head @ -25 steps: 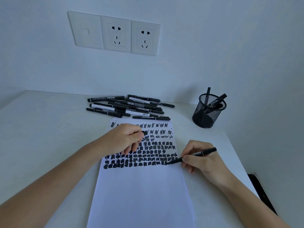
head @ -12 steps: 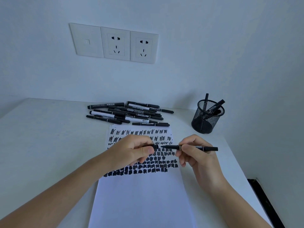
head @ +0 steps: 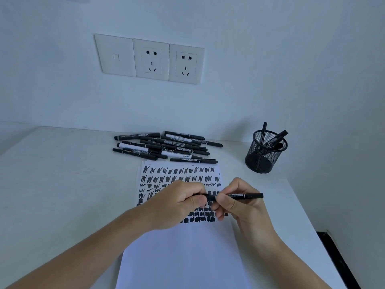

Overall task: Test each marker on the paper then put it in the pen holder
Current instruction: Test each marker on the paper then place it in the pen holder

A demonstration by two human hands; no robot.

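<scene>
A white desk (head: pixel 52 184) fills the lower part of the view and meets a pale wall at the back. On the wall is a row of three white socket plates (head: pixel 150 59).

A sheet of paper (head: pixel 183 257) lies lengthwise on the desk in front of the person. Its far half is covered with rows of black scribbles and blocks, and its near half is blank.

Behind the far edge of the paper is a loose pile of markers (head: pixel 166 148), lying flat and mostly crosswise. The nearest one is just beside the edge of the sheet.

Right of the pile, well apart from it and near the desk's right edge, stands a black mesh pen holder (head: pixel 264 161), upright. A few markers (head: pixel 278 137) lean inside it with their ends sticking above the rim. I cannot tell the exact number.

Both forearms reach in from the bottom and the hands meet over the scribbled part of the paper. The left hand (head: pixel 179 203) has its fingers (head: pixel 194 202) curled, pinching the left end of one marker (head: pixel 239 196). The right hand (head: pixel 239 211) grips the same marker at its middle, with fingers (head: pixel 227 203) wrapped around the barrel. The marker lies level, above the sheet, and its right end points toward the desk's right edge. Whether its cap is fully on cannot be seen.
</scene>
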